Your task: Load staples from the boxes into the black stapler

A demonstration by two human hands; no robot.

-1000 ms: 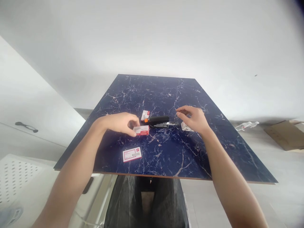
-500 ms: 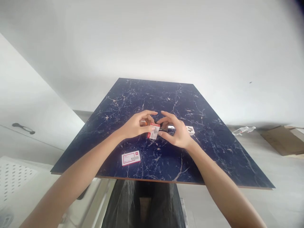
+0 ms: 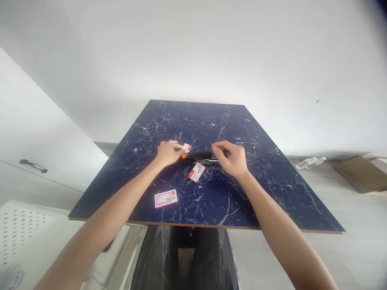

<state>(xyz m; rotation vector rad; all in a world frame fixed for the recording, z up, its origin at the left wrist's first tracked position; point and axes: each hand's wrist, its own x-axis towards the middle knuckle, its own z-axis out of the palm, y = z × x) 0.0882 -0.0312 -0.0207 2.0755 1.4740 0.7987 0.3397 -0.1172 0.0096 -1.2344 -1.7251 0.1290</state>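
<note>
My left hand [image 3: 168, 154] is closed, with thumb and fingers at the edge of a small red-and-white box [image 3: 187, 148]. Just right of it lies what looks like an open stapler [image 3: 198, 155], black with an orange end and metal parts showing. My right hand [image 3: 232, 158] curls in a pinch at the stapler's right end; what its fingertips hold, if anything, cannot be made out. A second small red-and-white box [image 3: 196, 172] rests tilted in front of the stapler. Nearer the front edge sits a larger flat white box with a red border [image 3: 166, 199].
The blue marbled tabletop [image 3: 205, 125] stands against a white wall. To the right, a clear plastic bottle [image 3: 310, 163] and a cardboard box [image 3: 359, 173] lie below table level. A cabinet with a dark handle [image 3: 33, 166] is at the left.
My left hand has let go of the front small box, which now lies on the table, and has moved left to the other small box. My hands have moved apart, uncovering the stapler.
</note>
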